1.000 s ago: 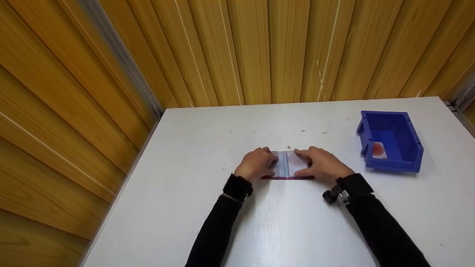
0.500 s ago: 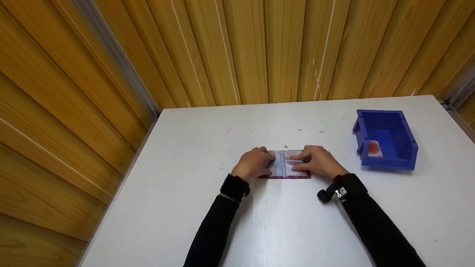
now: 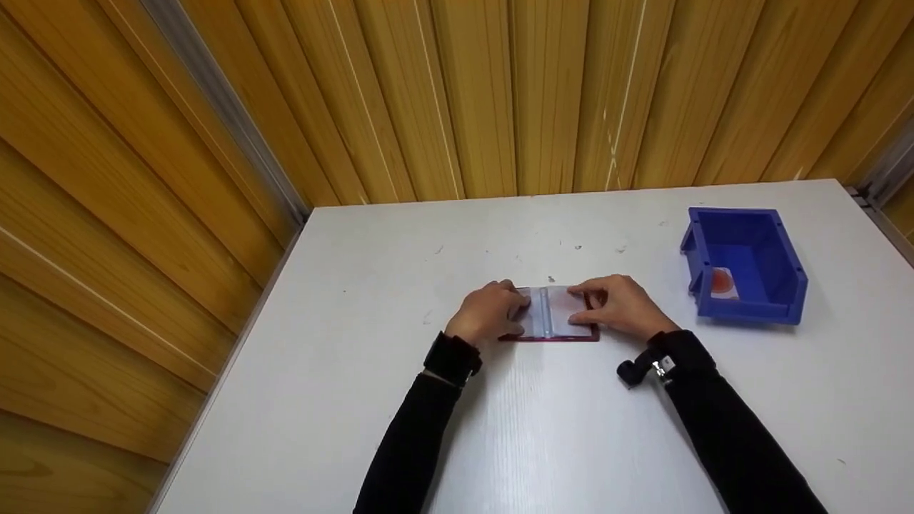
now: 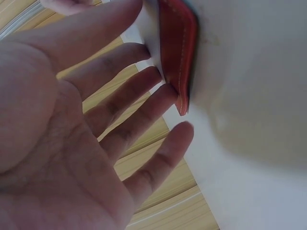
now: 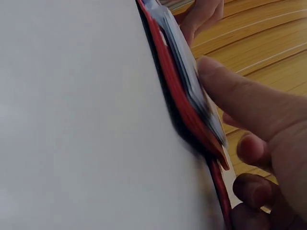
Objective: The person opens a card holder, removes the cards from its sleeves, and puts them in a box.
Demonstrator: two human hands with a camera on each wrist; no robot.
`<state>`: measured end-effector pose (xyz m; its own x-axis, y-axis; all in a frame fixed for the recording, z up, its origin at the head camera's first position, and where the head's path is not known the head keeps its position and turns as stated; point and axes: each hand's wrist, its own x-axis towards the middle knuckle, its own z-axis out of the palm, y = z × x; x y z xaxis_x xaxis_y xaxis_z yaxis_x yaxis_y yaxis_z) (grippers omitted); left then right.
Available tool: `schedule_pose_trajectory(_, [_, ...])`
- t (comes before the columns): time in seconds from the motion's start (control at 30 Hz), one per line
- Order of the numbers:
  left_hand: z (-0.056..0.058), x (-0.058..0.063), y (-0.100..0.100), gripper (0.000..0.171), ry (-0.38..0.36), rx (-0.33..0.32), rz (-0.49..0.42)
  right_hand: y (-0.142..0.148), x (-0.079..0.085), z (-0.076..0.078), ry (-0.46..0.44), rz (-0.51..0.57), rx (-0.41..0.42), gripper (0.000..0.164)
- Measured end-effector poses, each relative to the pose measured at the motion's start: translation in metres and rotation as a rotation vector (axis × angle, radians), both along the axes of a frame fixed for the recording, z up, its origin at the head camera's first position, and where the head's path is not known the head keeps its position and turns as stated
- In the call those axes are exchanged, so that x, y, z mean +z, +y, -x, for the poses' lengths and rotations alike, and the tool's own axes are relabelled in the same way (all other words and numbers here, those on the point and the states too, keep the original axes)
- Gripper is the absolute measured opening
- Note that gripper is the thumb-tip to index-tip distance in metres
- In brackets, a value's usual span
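Observation:
A small card holder lies spread on the white table, with a red stitched cover and clear plastic sleeves on either side of its middle fold. My left hand rests on its left half, thumb at the near side and fingers at the far side; in the left wrist view the fingers extend loosely along the cover's edge. My right hand is at the right half, thumb and forefinger spread across the sleeves. Seen from the right wrist, the straight thumb touches the stacked sleeves and the other fingers bend loosely.
A blue plastic bin stands at the right rear of the table, with a white card bearing a red circle inside it. Yellow wood-patterned panels border the table's back and left.
The right hand first moved inward over the right sleeves, then drew back right to their outer side; the right sleeve now lies flatter in view. The left hand has stayed put.

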<state>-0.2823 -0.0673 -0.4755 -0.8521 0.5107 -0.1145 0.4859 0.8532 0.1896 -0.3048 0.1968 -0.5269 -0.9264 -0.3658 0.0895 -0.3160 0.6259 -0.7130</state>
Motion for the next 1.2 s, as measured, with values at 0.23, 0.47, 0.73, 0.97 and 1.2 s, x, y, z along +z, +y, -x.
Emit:
schedule_pose_trajectory(0.23, [-0.001,0.001,0.001,0.041,0.007,-0.005,0.009,0.001,-0.004,0.000,-0.013,-0.007,0.026,0.039])
schedule_pose_trajectory(0.47, [0.000,-0.001,0.001,0.042,-0.008,-0.013,0.030,-0.004,-0.002,-0.005,0.071,0.121,-0.001,0.017])
schedule_pose_trajectory(0.73, [0.001,0.001,0.000,0.037,-0.028,0.003,0.005,-0.009,0.008,-0.004,-0.023,0.073,-0.079,0.023])
schedule_pose_trajectory(0.97, [0.001,0.001,0.000,0.037,-0.033,-0.006,0.006,-0.017,0.007,-0.007,-0.044,0.057,-0.114,0.030])
schedule_pose_trajectory(1.2, [0.001,0.001,0.000,0.038,-0.034,0.007,-0.020,-0.016,0.009,-0.008,-0.109,0.080,-0.110,0.033])
